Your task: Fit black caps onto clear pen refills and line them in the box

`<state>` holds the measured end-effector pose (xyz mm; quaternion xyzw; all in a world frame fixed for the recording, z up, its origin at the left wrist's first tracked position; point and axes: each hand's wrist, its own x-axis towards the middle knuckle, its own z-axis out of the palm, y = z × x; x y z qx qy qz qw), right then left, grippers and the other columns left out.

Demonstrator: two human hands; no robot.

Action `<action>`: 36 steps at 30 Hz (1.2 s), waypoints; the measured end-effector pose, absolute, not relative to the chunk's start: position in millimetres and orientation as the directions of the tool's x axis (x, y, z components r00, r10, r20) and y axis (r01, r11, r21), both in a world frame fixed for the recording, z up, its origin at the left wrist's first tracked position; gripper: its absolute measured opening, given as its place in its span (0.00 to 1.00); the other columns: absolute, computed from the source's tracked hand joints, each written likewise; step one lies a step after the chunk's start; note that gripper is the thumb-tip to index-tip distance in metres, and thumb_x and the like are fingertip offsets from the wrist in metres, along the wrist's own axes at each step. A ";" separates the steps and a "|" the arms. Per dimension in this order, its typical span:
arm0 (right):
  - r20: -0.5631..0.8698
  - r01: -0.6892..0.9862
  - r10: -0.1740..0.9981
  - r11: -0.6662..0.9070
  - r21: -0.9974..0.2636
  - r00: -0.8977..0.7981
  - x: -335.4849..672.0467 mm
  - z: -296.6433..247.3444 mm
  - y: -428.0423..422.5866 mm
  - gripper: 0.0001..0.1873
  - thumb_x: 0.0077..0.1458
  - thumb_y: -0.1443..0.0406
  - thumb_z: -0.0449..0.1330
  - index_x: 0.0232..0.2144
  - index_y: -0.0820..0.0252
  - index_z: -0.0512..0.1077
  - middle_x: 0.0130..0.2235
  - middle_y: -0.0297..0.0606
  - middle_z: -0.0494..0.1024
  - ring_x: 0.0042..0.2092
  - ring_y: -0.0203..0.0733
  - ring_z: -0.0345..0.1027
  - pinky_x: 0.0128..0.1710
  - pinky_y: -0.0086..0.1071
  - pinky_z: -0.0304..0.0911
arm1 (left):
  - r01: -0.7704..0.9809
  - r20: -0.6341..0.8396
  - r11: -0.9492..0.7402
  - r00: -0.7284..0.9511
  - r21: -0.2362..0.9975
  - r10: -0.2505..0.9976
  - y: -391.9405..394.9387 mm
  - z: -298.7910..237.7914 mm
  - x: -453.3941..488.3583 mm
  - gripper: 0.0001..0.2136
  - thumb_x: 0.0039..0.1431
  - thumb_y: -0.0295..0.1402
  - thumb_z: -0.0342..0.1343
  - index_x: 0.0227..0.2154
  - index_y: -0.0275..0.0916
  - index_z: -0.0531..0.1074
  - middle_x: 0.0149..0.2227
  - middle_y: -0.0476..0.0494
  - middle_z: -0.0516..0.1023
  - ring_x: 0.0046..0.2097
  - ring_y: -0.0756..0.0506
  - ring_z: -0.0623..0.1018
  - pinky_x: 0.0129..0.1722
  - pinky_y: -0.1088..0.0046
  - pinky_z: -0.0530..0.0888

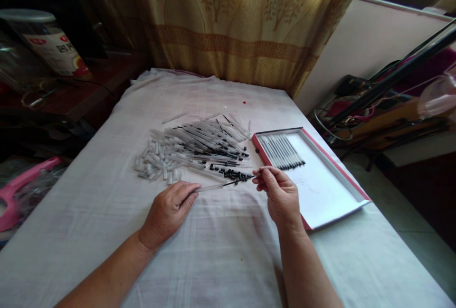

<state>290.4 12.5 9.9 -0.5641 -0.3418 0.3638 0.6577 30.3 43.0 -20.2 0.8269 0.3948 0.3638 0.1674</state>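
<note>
My left hand [171, 207] is closed on one end of a translucent pen barrel [211, 188], held level just above the cloth. Pinched between the thumb and fingers of my right hand [280, 193] is a thin pen refill [231, 183] with a dark section. The refill's left end meets the open right end of the barrel; how far it is inside I cannot tell. Behind my hands lies a heap of clear barrels and dark refills [203, 135]. Small black plugs [233, 174] lie at its front, and clear pen caps [154, 158] at its left.
To the right, a shallow white box lid [331, 180] with red sides holds a row of pens [285, 151]. A light cloth [199, 260] covers the table. A curtain [228, 28] hangs behind. At left are a jar [53, 44] and a pink plastic object [21, 189].
</note>
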 end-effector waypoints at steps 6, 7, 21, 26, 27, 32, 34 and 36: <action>0.082 0.056 0.925 0.066 -0.996 0.371 269.2 5.4 9.2 0.11 0.53 0.57 0.64 0.31 0.58 0.80 0.31 0.40 0.82 0.28 0.39 0.75 0.24 0.29 0.68 | 0.525 0.486 -0.665 0.454 0.531 0.747 41.7 -18.7 31.1 0.11 0.66 0.35 0.51 0.46 0.40 0.76 0.38 0.43 0.83 0.39 0.46 0.81 0.40 0.73 0.76; 0.090 0.093 0.948 0.065 -0.994 0.304 265.9 4.4 8.7 0.11 0.54 0.58 0.63 0.32 0.58 0.81 0.32 0.41 0.83 0.29 0.40 0.75 0.24 0.30 0.68 | 0.523 0.482 -0.666 0.459 0.533 0.746 41.5 -18.1 31.5 0.11 0.66 0.35 0.51 0.45 0.40 0.76 0.37 0.44 0.83 0.39 0.46 0.81 0.40 0.73 0.76; 0.247 0.797 0.969 0.136 -0.589 0.017 296.1 -8.3 8.0 0.12 0.57 0.69 0.57 0.40 0.55 0.79 0.39 0.40 0.79 0.39 0.43 0.74 0.39 0.34 0.68 | 0.540 0.497 -0.652 0.424 0.532 0.757 41.0 -17.3 32.5 0.09 0.66 0.34 0.50 0.43 0.39 0.73 0.37 0.45 0.82 0.37 0.47 0.81 0.39 0.74 0.76; 0.213 0.932 0.977 0.070 -0.355 0.007 283.3 -10.9 13.8 0.09 0.59 0.66 0.58 0.39 0.54 0.79 0.39 0.40 0.78 0.36 0.43 0.73 0.34 0.32 0.66 | 0.522 0.493 -0.661 0.441 0.539 0.750 41.9 -17.1 31.0 0.09 0.65 0.33 0.51 0.43 0.39 0.74 0.37 0.46 0.81 0.39 0.47 0.81 0.41 0.74 0.76; 0.225 0.935 0.974 0.065 -0.349 0.016 282.6 -11.2 14.9 0.09 0.59 0.66 0.58 0.39 0.55 0.78 0.39 0.41 0.78 0.36 0.43 0.73 0.34 0.32 0.66 | 0.516 0.495 -0.664 0.443 0.541 0.748 42.2 -17.3 30.9 0.09 0.65 0.33 0.52 0.43 0.39 0.74 0.37 0.46 0.81 0.39 0.47 0.81 0.41 0.74 0.76; 0.268 0.789 0.959 0.096 -0.607 0.090 279.4 -9.5 12.6 0.09 0.60 0.66 0.54 0.39 0.58 0.74 0.38 0.42 0.79 0.39 0.45 0.74 0.39 0.35 0.67 | 0.507 0.494 -0.673 0.457 0.540 0.740 43.0 -17.3 31.4 0.09 0.65 0.33 0.52 0.43 0.39 0.74 0.37 0.45 0.81 0.39 0.47 0.81 0.41 0.74 0.76; 0.189 0.621 0.975 0.076 -0.780 0.117 275.3 -8.4 9.1 0.08 0.60 0.64 0.55 0.38 0.57 0.73 0.35 0.39 0.80 0.35 0.42 0.74 0.36 0.33 0.67 | 0.508 0.493 -0.672 0.457 0.539 0.740 42.9 -16.7 32.1 0.09 0.65 0.32 0.52 0.43 0.39 0.74 0.37 0.45 0.81 0.39 0.47 0.81 0.41 0.74 0.76; 0.105 0.444 0.988 0.045 -0.895 0.110 270.3 -7.4 6.0 0.08 0.58 0.62 0.57 0.37 0.57 0.74 0.33 0.37 0.80 0.33 0.40 0.73 0.33 0.31 0.67 | 0.513 0.489 -0.670 0.459 0.536 0.742 42.7 -16.0 32.6 0.09 0.65 0.32 0.52 0.43 0.39 0.75 0.37 0.45 0.81 0.39 0.47 0.81 0.41 0.74 0.76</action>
